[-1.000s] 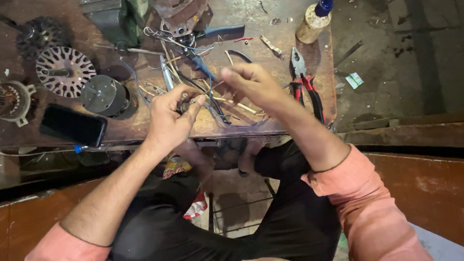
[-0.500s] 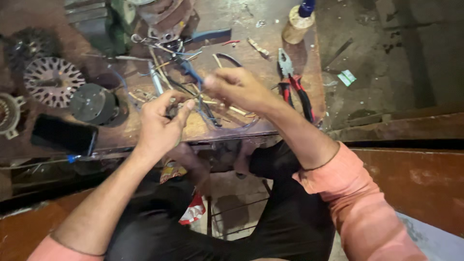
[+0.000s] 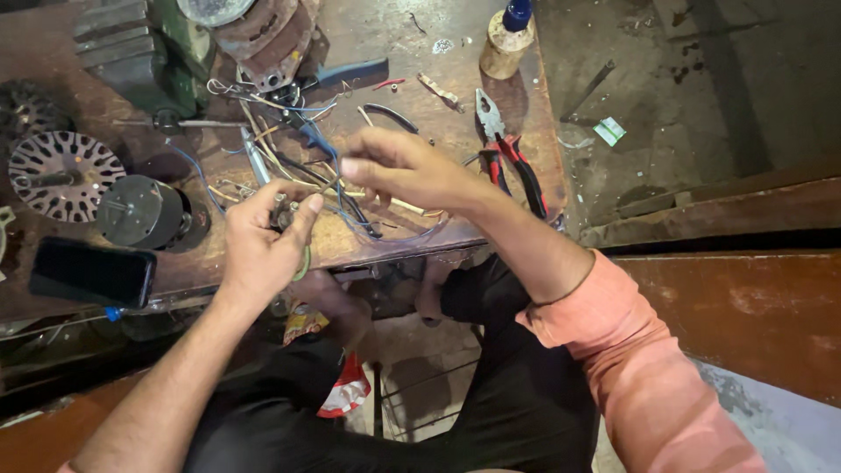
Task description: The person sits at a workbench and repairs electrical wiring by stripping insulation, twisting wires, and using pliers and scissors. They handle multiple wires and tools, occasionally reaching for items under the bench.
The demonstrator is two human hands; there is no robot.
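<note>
My left hand (image 3: 263,241) is closed around a small metal part with wires, held just above the front edge of the wooden workbench (image 3: 420,70). My right hand (image 3: 399,166) hovers a little to the right and above it, fingertips pinched on a thin wire that runs back toward the left hand. A tangle of loose wires (image 3: 298,149) lies on the bench under and behind both hands.
Red-handled pliers (image 3: 508,153) lie right of my right hand. A small bottle with a blue cap (image 3: 506,44) stands at the back. A black phone (image 3: 92,273), a dark round motor (image 3: 140,212) and a finned rotor disc (image 3: 61,171) sit at the left.
My right hand has drawn up and to the right, pulling the wire away from the left hand. The left hand has stayed closed on its part.
</note>
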